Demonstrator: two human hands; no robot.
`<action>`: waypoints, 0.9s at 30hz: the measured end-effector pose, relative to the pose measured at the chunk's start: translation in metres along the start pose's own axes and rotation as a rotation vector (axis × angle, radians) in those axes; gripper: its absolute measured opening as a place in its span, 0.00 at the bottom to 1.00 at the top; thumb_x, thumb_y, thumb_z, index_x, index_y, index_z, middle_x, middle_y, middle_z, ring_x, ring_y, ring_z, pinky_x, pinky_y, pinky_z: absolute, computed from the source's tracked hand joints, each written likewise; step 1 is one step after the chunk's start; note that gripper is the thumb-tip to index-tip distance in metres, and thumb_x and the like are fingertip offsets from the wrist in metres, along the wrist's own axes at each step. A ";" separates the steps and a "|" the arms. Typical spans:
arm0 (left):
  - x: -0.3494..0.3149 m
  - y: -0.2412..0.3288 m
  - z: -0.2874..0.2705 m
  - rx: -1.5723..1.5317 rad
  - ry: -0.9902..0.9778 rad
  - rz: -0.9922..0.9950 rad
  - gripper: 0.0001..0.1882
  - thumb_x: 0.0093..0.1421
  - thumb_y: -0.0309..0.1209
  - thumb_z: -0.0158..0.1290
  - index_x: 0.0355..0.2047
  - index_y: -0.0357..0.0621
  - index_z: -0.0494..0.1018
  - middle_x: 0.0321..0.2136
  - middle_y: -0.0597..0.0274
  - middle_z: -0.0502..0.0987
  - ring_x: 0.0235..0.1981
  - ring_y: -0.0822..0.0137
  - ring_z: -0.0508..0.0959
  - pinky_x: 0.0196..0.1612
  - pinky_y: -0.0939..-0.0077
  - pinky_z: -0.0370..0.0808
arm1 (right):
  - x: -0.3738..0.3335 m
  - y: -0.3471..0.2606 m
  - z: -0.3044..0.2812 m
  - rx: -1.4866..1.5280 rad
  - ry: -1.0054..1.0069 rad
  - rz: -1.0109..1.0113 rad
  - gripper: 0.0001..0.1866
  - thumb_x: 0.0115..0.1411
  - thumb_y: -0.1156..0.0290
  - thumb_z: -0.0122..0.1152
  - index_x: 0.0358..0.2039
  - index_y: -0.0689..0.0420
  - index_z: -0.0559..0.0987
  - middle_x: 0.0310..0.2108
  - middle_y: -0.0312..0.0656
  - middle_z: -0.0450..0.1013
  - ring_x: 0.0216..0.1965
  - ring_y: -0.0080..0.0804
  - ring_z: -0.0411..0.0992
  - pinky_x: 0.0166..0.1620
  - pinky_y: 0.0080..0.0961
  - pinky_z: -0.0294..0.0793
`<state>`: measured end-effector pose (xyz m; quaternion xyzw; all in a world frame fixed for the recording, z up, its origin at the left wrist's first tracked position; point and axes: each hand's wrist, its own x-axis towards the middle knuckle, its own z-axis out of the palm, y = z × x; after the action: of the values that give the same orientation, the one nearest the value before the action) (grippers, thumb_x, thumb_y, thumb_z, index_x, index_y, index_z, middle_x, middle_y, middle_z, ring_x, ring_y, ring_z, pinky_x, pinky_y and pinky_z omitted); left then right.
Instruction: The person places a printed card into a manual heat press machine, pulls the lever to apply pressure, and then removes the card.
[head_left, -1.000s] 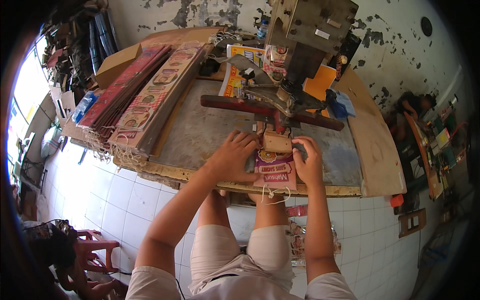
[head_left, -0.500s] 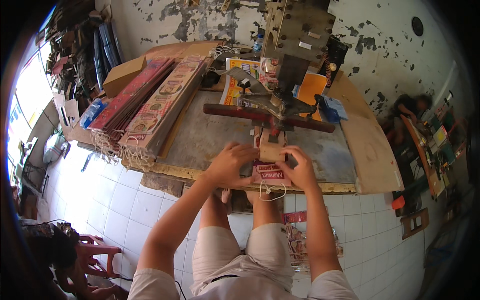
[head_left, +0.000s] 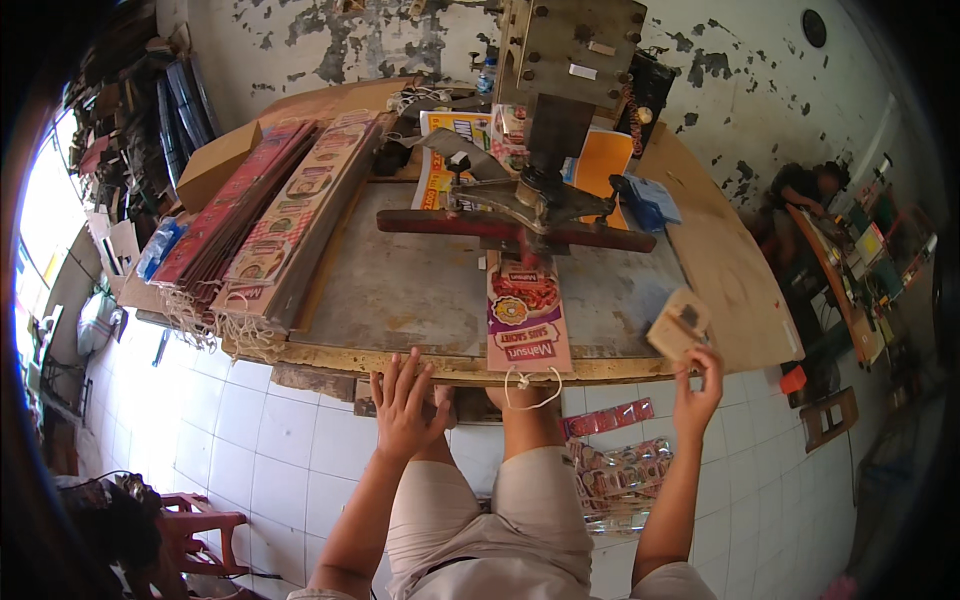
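Observation:
My right hand (head_left: 697,388) pinches the corner of a small tan wooden or cardboard block (head_left: 672,338) with a dark cutout, over the right part of the worktop. Fingers spread, my left hand (head_left: 405,405) is at the table's front edge and holds nothing. Between the hands lies a long printed pink and red card strip (head_left: 524,320). A white string loop (head_left: 532,390) hangs from its near end over the edge. The strip's far end runs beneath the red crossbar (head_left: 450,224) of a metal press (head_left: 565,60) and is hidden there.
Stacks of printed strips (head_left: 305,205) with strings lie on the left of the table, near a cardboard box (head_left: 217,165). Blue packets (head_left: 652,203) sit right of the press. Printed sheets (head_left: 622,468) lie on the tiled floor. Another person (head_left: 808,190) sits at the far right.
The block has been lifted off the strip and carried right in my right hand, uncovering the print. My left hand has let go and drawn back to the near left.

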<state>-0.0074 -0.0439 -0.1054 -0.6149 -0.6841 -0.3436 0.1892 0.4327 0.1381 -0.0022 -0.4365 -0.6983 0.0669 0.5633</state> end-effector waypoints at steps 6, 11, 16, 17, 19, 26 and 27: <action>-0.004 0.008 0.039 -0.008 0.212 -0.046 0.35 0.63 0.44 0.63 0.67 0.46 0.70 0.76 0.49 0.66 0.79 0.37 0.57 0.79 0.29 0.41 | 0.017 0.071 -0.015 -0.067 0.113 0.179 0.15 0.70 0.70 0.72 0.52 0.59 0.80 0.57 0.45 0.77 0.57 0.42 0.77 0.61 0.39 0.78; -0.006 0.009 0.035 -0.001 0.180 -0.053 0.35 0.60 0.41 0.64 0.67 0.48 0.70 0.75 0.50 0.66 0.79 0.38 0.58 0.79 0.29 0.42 | 0.002 0.057 0.010 -0.383 0.233 0.022 0.19 0.73 0.65 0.67 0.60 0.58 0.78 0.67 0.50 0.71 0.70 0.54 0.67 0.70 0.49 0.69; -0.008 0.005 0.036 0.032 0.186 -0.045 0.36 0.59 0.40 0.65 0.67 0.49 0.69 0.75 0.51 0.66 0.79 0.38 0.58 0.79 0.29 0.44 | -0.045 0.015 0.061 -0.370 0.071 -0.224 0.26 0.79 0.54 0.53 0.68 0.58 0.75 0.75 0.53 0.64 0.78 0.61 0.56 0.76 0.65 0.52; -0.008 0.004 0.036 0.047 0.196 -0.042 0.36 0.59 0.40 0.65 0.67 0.49 0.69 0.75 0.51 0.66 0.79 0.38 0.58 0.79 0.30 0.44 | -0.056 0.010 0.073 -0.373 0.022 -0.287 0.28 0.80 0.52 0.49 0.69 0.58 0.75 0.75 0.53 0.63 0.78 0.61 0.56 0.77 0.68 0.49; -0.007 0.005 0.038 0.049 0.208 -0.036 0.36 0.59 0.40 0.65 0.67 0.49 0.69 0.75 0.51 0.66 0.79 0.38 0.58 0.79 0.30 0.44 | -0.080 0.015 0.093 -0.387 0.041 -0.231 0.29 0.80 0.51 0.46 0.70 0.57 0.74 0.75 0.53 0.63 0.79 0.61 0.54 0.77 0.70 0.46; -0.007 0.005 0.043 0.016 0.252 -0.044 0.31 0.63 0.41 0.64 0.65 0.49 0.72 0.74 0.51 0.69 0.79 0.40 0.57 0.81 0.32 0.39 | -0.086 0.025 0.111 -0.301 0.132 -0.233 0.28 0.80 0.50 0.42 0.67 0.57 0.75 0.74 0.52 0.65 0.79 0.64 0.52 0.77 0.73 0.41; -0.006 0.006 0.044 -0.001 0.272 -0.049 0.30 0.64 0.42 0.64 0.64 0.49 0.73 0.73 0.52 0.70 0.80 0.43 0.57 0.81 0.33 0.36 | -0.086 0.024 0.112 -0.295 0.136 -0.233 0.28 0.80 0.50 0.42 0.66 0.57 0.75 0.74 0.52 0.65 0.79 0.64 0.53 0.77 0.73 0.42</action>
<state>0.0066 -0.0176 -0.1389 -0.5458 -0.6669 -0.4286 0.2712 0.3500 0.1387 -0.1185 -0.4340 -0.7065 -0.1313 0.5433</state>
